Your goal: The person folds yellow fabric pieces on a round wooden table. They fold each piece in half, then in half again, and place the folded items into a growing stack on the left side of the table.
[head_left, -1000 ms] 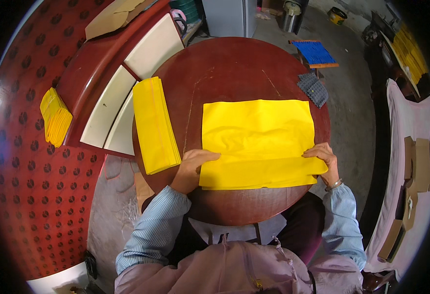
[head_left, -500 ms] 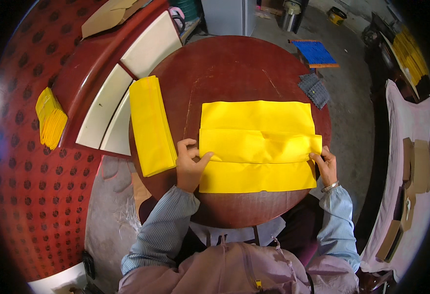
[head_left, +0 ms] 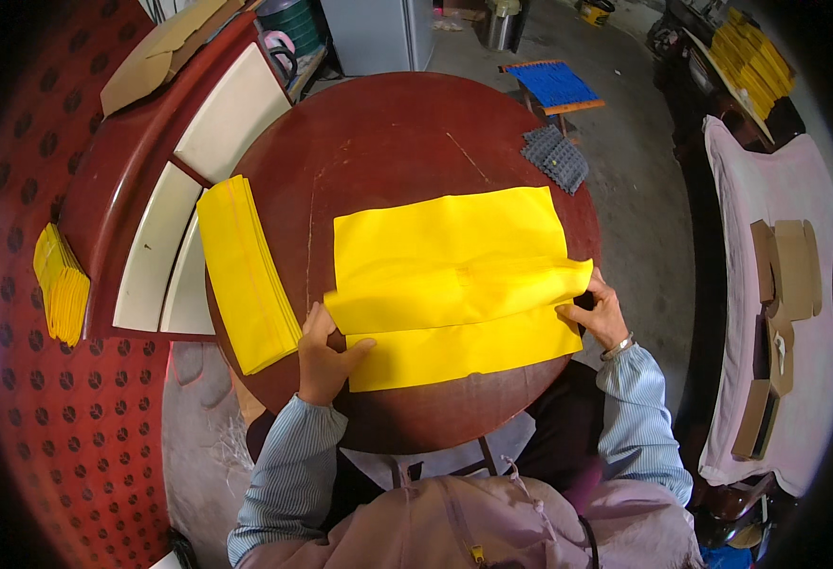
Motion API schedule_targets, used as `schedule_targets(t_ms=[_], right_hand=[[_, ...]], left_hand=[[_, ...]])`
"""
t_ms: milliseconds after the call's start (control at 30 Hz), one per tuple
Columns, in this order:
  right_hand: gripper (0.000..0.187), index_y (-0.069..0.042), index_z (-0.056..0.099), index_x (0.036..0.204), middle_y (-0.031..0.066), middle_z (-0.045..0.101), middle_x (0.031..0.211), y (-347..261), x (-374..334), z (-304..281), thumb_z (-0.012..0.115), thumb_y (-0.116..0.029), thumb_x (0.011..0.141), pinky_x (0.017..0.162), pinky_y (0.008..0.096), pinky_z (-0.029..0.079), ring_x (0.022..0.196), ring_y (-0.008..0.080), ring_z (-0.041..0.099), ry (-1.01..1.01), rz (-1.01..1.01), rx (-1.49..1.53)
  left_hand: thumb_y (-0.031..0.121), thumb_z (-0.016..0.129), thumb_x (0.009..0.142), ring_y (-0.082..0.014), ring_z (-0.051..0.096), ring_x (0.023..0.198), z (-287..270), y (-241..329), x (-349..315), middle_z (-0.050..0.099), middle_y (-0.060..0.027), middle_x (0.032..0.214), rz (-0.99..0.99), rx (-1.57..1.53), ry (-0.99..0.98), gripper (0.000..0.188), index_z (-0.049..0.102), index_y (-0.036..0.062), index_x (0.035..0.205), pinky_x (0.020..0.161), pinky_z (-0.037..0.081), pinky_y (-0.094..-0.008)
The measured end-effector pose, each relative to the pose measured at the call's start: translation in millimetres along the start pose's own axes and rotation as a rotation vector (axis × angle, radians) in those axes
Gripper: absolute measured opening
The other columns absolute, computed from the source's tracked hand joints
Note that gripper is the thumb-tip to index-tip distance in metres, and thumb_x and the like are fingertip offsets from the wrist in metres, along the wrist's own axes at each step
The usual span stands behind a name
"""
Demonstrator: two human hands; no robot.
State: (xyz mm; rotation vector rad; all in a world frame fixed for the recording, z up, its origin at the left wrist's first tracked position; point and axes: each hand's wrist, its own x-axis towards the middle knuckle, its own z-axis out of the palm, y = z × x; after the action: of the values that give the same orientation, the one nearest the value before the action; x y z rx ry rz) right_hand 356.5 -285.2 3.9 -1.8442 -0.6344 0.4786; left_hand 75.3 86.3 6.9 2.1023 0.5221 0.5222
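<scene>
A yellow fabric sheet (head_left: 450,228) lies in front of me on the round table, its middle lifted in a loose fold across its width. At the sheet's left edge is my left hand (head_left: 324,360), thumb spread away from the fingers, the thumb tip over the lower panel. My right hand (head_left: 604,318) pinches the right end of the fold, thumb on the near side and fingers partly hidden behind the cloth. To the left, a flat stack of folded yellow fabric (head_left: 244,275) rests by the table's edge.
The round dark red table (head_left: 388,123) carries a grey textured pad (head_left: 556,158) at its far right. Beyond stands a blue-topped stool (head_left: 554,83). A red counter (head_left: 165,142) with cream panels borders the left. Cardboard pieces (head_left: 796,270) lie on a pink cloth (head_left: 734,199) at right.
The view has shifted, so the table sits further left and the sheet appears tilted. My left hand has opened from its pinch on the fold. The right hand still holds its end.
</scene>
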Motion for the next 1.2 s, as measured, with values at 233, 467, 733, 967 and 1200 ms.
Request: schedule_targets(t_ms=[233,467,733,967,1200], right_hand=[[0.036,-0.019,0.086,0.114,0.0005,0.072,0.114,-1,6,-1,0.097,-0.020,0.079,0.102,0.0389,0.044,0.109,0.0214,0.056,-0.024,-0.248,-0.175],[0.030,-0.023,0.088,0.110,-0.0025,0.077,0.109,-12,5,3,0.093,-0.023,0.081,0.098,0.0384,0.041,0.105,0.0204,0.055,0.031,-0.517,-0.571],[0.013,-0.013,0.087,0.102,0.0006,0.072,0.103,11,10,6,0.088,-0.016,0.090,0.095,0.0382,0.045,0.100,0.0199,0.056,0.039,-0.063,-0.157],[0.022,-0.004,0.085,0.103,0.0070,0.073,0.089,10,12,12,0.083,-0.024,0.095,0.085,0.0398,0.049,0.090,0.0196,0.059,0.166,-0.027,-0.061],[0.022,0.001,0.078,0.095,0.0084,0.068,0.083,9,6,23,0.080,-0.021,0.098,0.083,0.0406,0.042,0.086,0.0212,0.055,0.314,-0.074,-0.252]], left_hand=[[0.013,0.086,0.086,-0.0262,0.072,0.114,-10,-7,3,0.081,-0.0021,0.105,0.187,0.128,-0.141,0.016,0.084,0.0165,0.101,0.127,0.017,-0.0735],[0.009,0.082,0.090,-0.0245,0.071,0.116,-12,-4,-1,0.082,-0.0008,0.112,0.185,0.190,-0.178,0.021,0.086,0.0220,0.106,0.130,0.015,-0.0695],[0.011,0.079,0.096,-0.0261,0.076,0.092,-5,-8,14,0.081,-0.0060,0.100,-0.056,0.144,-0.049,0.005,0.078,0.0079,0.100,0.130,0.020,-0.0620],[0.009,0.081,0.094,-0.0158,0.074,0.078,4,-6,21,0.081,-0.0111,0.091,-0.324,-0.228,0.025,0.030,0.062,-0.0012,0.114,0.093,0.053,-0.0340],[0.005,0.083,0.092,-0.0148,0.073,0.075,3,4,23,0.079,-0.0113,0.082,-0.406,-0.055,0.061,0.042,0.053,0.0001,0.123,0.068,0.054,-0.0277]])
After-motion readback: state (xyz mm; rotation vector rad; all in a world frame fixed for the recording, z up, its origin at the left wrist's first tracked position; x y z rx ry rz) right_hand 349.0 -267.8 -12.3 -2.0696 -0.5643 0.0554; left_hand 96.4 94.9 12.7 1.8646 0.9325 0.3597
